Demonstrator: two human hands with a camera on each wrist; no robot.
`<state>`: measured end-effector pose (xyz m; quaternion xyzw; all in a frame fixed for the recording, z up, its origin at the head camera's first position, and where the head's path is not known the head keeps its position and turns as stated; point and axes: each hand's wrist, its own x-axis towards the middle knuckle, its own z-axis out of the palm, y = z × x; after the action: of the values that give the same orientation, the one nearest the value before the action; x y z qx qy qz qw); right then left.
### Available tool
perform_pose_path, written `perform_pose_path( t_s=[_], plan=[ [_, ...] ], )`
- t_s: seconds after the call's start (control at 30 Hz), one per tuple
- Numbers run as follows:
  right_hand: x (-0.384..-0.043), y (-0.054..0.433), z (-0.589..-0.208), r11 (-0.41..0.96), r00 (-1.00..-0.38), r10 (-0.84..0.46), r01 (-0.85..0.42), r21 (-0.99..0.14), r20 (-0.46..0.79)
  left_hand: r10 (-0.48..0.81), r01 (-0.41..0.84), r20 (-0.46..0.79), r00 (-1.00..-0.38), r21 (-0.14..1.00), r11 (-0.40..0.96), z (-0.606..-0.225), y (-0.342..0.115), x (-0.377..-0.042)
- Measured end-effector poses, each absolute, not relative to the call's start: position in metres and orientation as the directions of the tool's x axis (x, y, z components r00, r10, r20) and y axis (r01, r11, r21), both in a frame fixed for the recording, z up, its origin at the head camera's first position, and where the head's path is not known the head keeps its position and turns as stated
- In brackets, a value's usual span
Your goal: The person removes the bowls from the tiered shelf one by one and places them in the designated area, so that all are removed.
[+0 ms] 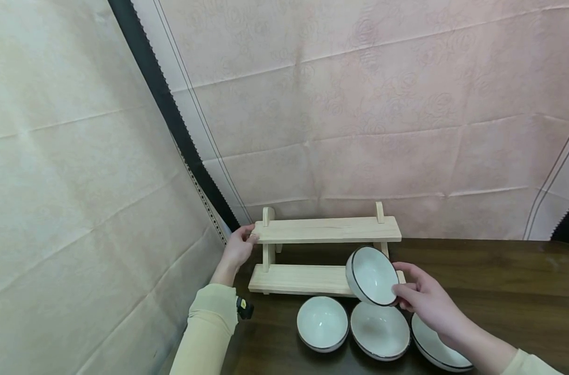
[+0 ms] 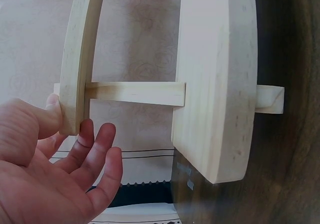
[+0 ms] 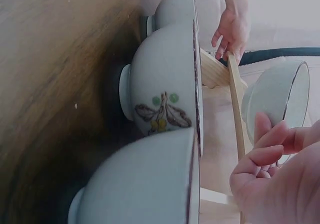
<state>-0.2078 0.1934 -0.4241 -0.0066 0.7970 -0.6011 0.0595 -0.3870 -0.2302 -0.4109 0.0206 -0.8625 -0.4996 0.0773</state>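
Note:
A two-tier wooden shelf point(image 1: 312, 278) stands on the dark table. My left hand point(image 1: 239, 249) grips the left end of its upper board point(image 2: 75, 59), thumb on one face and fingers on the other. With my right hand point(image 1: 422, 297) I pinch the rim of a white bowl point(image 1: 374, 275) with a dark edge. That bowl is tilted and held in front of the lower board's right part, overlapping it in the head view. Below it, three more white bowls stand in a row: one on the left point(image 1: 323, 322), one in the middle point(image 1: 380, 329) and one on the right point(image 1: 436, 344), partly hidden by my right arm.
Pale patterned cloth walls point(image 1: 359, 114) rise behind and to the left of the table point(image 1: 490, 281). A black strip point(image 1: 172, 114) runs down their corner to the shelf's left. The middle bowl bears a leaf design point(image 3: 164, 115).

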Motion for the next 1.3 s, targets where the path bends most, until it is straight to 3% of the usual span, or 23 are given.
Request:
perform_pose_path(
  t_s=[0.57,0.93,1.3],
  plan=[
    [-0.189,0.249,-0.44,0.254,-0.998,-0.039,0.046,-0.966,-0.058,-0.107,0.042,0.107,-0.988,0.873,0.487,-0.414,-0.234,-0.385],
    [-0.18,0.288,-0.445,0.262,-0.992,0.001,0.122,-0.957,-0.126,-0.097,0.046,0.105,-0.99,0.874,0.483,-0.412,-0.232,-0.385],
    [-0.17,0.326,-0.464,0.136,-0.99,0.03,0.144,-0.98,-0.141,-0.096,0.052,0.111,-0.989,0.876,0.48,-0.412,-0.232,-0.385]
  ],
)
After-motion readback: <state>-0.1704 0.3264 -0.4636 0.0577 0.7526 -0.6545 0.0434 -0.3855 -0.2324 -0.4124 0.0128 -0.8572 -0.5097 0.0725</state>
